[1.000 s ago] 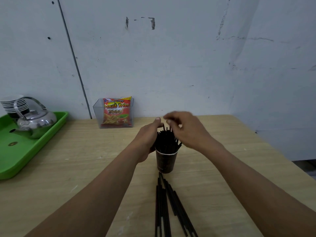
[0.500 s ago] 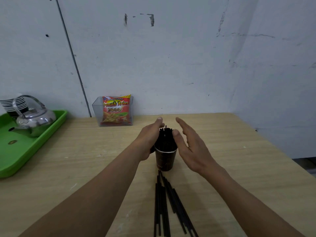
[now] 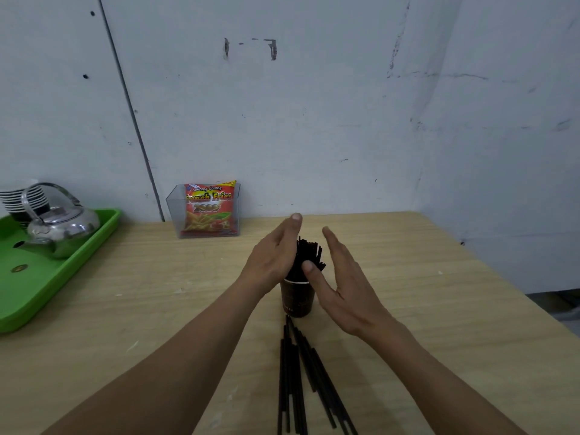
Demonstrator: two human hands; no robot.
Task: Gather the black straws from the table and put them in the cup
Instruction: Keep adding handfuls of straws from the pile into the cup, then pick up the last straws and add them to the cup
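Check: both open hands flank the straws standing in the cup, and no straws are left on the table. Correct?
No. The head view shows loose straws lying on the table at the cup's near side. The rest holds: the left hand and right hand, both open, flank the standing straws.

Both flat palms, the left hand [image 3: 272, 258] and right hand [image 3: 342, 279], flanked the straws [image 3: 309, 254] bunched in the cup [image 3: 297, 299], apparently touching them, while more loose straws [image 3: 303, 376] lay on the table [image 3: 439, 309].
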